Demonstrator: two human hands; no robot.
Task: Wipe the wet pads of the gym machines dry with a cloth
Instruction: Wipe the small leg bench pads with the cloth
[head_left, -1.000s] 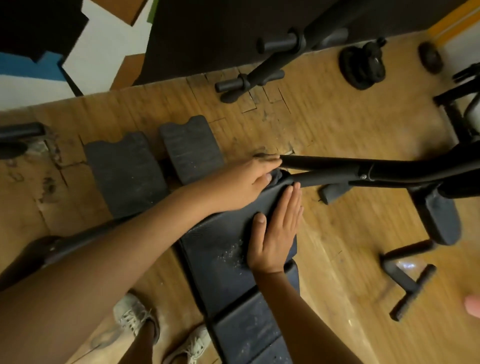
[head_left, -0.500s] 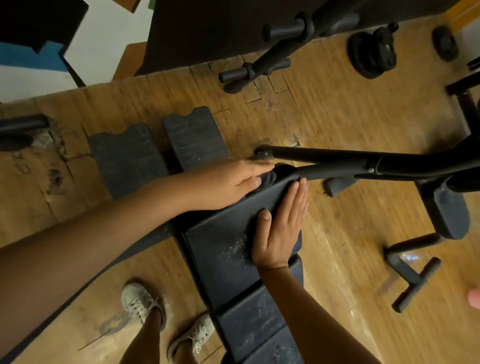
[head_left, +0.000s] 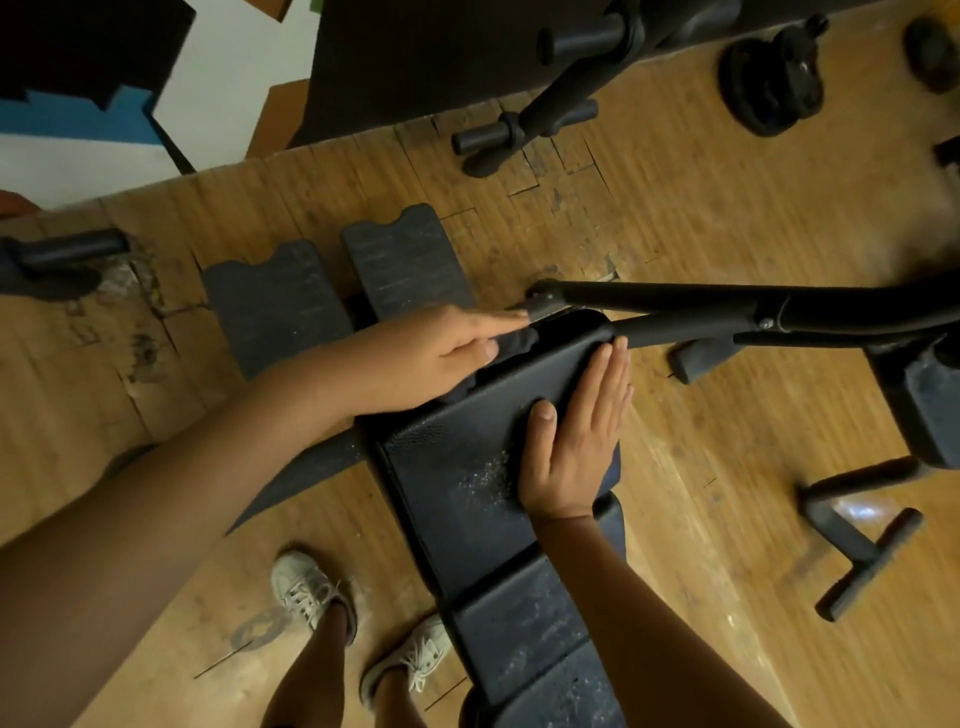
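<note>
Dark cloth (head_left: 514, 344), gripped by the left hand's (head_left: 436, 358) fingers and thumb, sits at the bench pad's (head_left: 431, 519) far end; right hand (head_left: 571, 447) lies flat, fingers straight, on its right edge. Risk: fingertips snagging the frame bracket (head_left: 543, 305); droplets (head_left: 483, 478) nearby left unwiped.

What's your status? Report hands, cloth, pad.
Left hand holds cloth at pad's far end. Right hand flat on pad. Droplets beside its thumb, unwiped. Frame bar close over cloth.
</note>
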